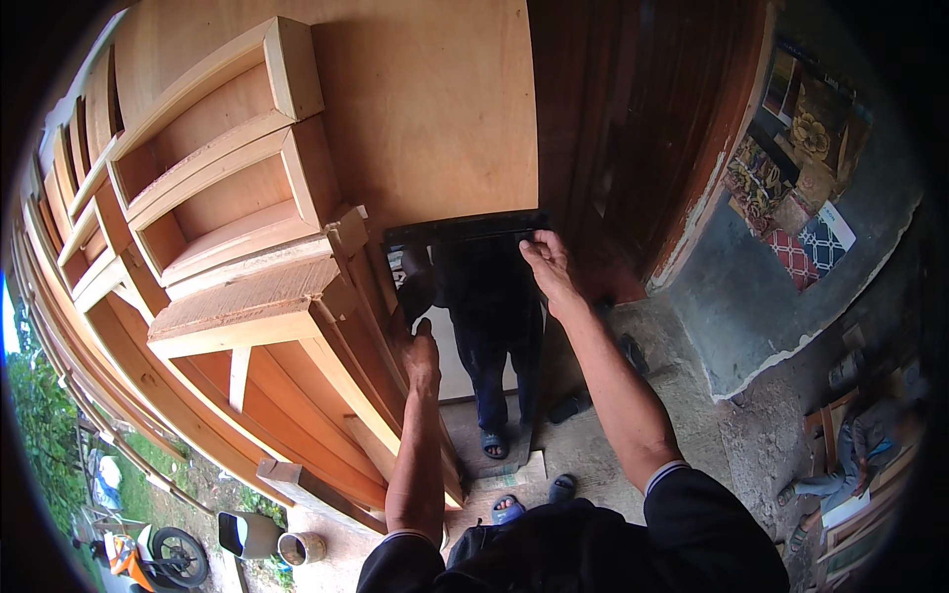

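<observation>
A tall mirror [473, 287] in a dark frame stands in front of me and reflects my dark clothes and legs. Its lower part comes down near the concrete floor. My right hand [550, 269] is closed on the frame close to the upper right corner. Lower down, my left hand [421, 358] grips the left edge, its fingers partly hidden. Behind the mirror's top is a large plywood sheet [425, 109]. Just left of my left hand rises a stack of unfinished wooden frames [247, 306].
A dark brown wooden door [618, 128] is behind on the right, beside a grey wall [732, 316] with patterned samples [806, 188]. A person [868, 445] sits at the far right. At lower left are a motorbike [148, 555] and a bucket [301, 549]. Sandals [569, 407] lie near the mirror.
</observation>
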`<state>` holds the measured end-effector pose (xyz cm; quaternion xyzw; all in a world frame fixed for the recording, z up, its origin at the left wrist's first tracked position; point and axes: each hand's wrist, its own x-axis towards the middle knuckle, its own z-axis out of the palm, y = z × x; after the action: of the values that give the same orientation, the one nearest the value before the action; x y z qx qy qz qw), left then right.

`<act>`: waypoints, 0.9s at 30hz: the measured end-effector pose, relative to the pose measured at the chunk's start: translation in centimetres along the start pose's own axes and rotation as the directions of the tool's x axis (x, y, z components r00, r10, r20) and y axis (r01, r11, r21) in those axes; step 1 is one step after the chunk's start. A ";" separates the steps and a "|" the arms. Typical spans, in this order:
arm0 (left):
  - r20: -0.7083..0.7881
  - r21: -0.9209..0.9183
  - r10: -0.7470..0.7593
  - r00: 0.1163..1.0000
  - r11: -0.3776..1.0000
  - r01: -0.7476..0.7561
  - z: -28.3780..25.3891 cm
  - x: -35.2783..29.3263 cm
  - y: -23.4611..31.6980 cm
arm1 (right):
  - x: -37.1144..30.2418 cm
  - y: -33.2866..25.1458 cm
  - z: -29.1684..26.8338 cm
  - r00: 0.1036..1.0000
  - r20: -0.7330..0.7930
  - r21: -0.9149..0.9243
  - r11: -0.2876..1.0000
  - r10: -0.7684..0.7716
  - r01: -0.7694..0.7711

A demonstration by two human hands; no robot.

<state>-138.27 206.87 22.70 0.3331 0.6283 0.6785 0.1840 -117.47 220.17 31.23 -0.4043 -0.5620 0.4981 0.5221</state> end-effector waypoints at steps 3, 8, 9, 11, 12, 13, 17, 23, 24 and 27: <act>-0.013 0.030 -0.002 1.000 1.000 0.003 0.0 -0.2 0.1 | -0.1 0.0 0.2 1.000 -0.005 -0.002 1.000 -0.003 0.003; -0.053 -0.051 -0.066 0.996 0.997 0.064 0.1 -1.1 1.4 | -0.5 -0.1 -0.3 1.000 0.024 -0.045 0.999 0.006 -0.005; -0.056 -0.065 -0.082 0.995 0.995 0.078 0.0 -1.1 1.7 | -0.5 -0.3 -0.3 0.999 0.039 -0.055 0.998 0.012 -0.010; -0.060 -0.066 -0.052 0.997 0.997 0.048 -0.1 -1.1 1.6 | -0.6 -0.6 -0.2 0.999 0.048 -0.064 0.998 0.003 0.000; -0.062 -0.049 -0.006 0.998 0.999 0.003 -0.2 -1.2 1.5 | -0.8 -0.6 -0.1 0.999 0.042 -0.059 0.998 -0.013 0.015; -0.062 -0.033 0.041 0.997 0.999 -0.043 -0.3 -1.2 1.3 | -1.0 -0.7 0.0 0.999 0.037 -0.054 0.998 -0.028 0.030; -0.065 0.010 0.139 0.988 0.990 -0.139 -0.5 -2.2 1.4 | -1.4 -1.3 -0.6 0.997 0.066 -0.032 0.999 -0.031 0.033; -0.074 0.017 0.129 0.989 0.992 -0.128 -1.5 -3.2 0.5 | -2.5 -1.4 -1.1 0.989 0.126 -0.004 0.996 -0.083 0.084; -0.059 0.013 0.104 0.993 0.995 -0.104 -1.2 -3.7 1.4 | -2.7 -1.1 -1.6 0.988 0.112 -0.006 0.995 -0.101 0.103; -0.059 -0.071 0.064 0.996 0.995 -0.068 -1.6 -4.6 2.5 | -3.1 -1.4 -1.8 0.978 0.151 0.017 0.990 -0.141 0.140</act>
<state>-135.66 202.23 24.11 0.3276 0.5969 0.7157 0.1556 -115.18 217.12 31.98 -0.3229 -0.6256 0.4913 0.5128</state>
